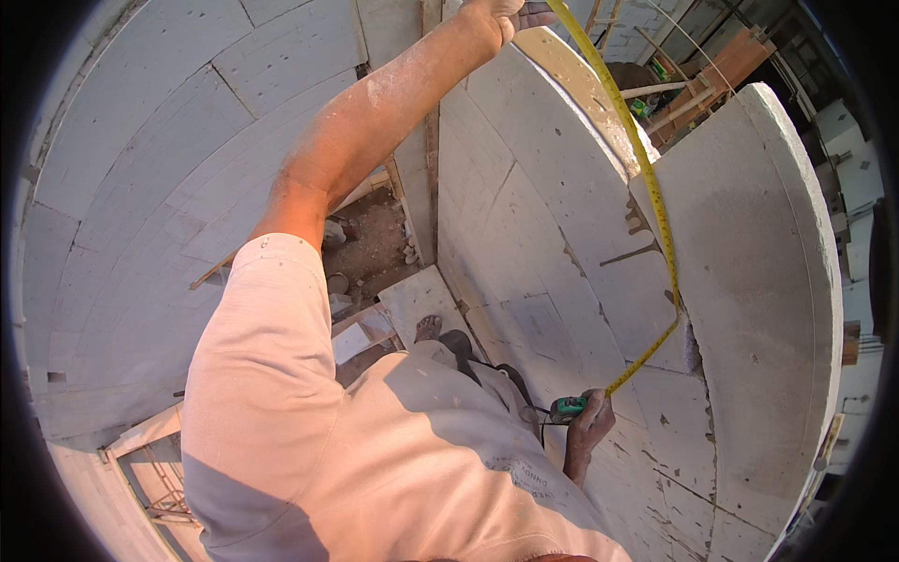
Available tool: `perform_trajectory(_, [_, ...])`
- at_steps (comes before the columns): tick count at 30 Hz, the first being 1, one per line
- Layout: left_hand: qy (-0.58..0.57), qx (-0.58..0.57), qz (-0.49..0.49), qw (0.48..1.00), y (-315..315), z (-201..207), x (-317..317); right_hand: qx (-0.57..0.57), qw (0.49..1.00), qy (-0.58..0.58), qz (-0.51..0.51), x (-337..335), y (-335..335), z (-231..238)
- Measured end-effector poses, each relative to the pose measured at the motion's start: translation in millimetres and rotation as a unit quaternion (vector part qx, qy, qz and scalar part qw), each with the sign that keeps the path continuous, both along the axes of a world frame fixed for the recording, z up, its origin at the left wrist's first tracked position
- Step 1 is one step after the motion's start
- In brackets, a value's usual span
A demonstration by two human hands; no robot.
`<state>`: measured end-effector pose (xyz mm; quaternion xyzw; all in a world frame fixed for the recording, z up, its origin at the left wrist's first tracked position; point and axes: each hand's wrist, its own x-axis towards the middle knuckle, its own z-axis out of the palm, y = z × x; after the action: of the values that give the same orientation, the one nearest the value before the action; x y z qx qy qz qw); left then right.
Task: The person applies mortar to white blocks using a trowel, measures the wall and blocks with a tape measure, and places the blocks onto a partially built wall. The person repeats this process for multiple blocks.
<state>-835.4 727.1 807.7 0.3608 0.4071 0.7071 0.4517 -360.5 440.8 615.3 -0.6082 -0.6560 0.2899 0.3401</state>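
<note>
My right hand (590,423) is closed round a green and black tape measure (567,409), low in front of the white block wall. From its case the yellow blade (661,215) runs out to the right, bends sharply beside a wall joint, then curves up to the top edge of the view. There my left hand (510,13), arm raised, has its fingers at the blade; the frame edge cuts off part of the hand and the blade's end. The blade passes in front of an upright pale block (763,281) on the wall's right side.
A wall of large pale blocks (140,178) rises on the left. Far below, my bare foot (428,328) stands on a light slab (412,295) beside an opening down to rubble-strewn ground (375,245). Timber frames (150,436) lie lower left; planks (726,80) are at upper right.
</note>
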Motion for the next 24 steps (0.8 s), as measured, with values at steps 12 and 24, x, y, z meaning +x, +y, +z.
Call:
perform_trajectory(12, [0.020, -0.031, 0.320, 0.947, -347, -53, -12, -0.106, 0.943, -0.085, 0.304, 32, 41, -87])
perform_trajectory(24, [-0.175, -0.213, 0.688, 0.671, -632, -211, 182, -0.125, 0.647, -0.194, 0.727, -151, 45, -106])
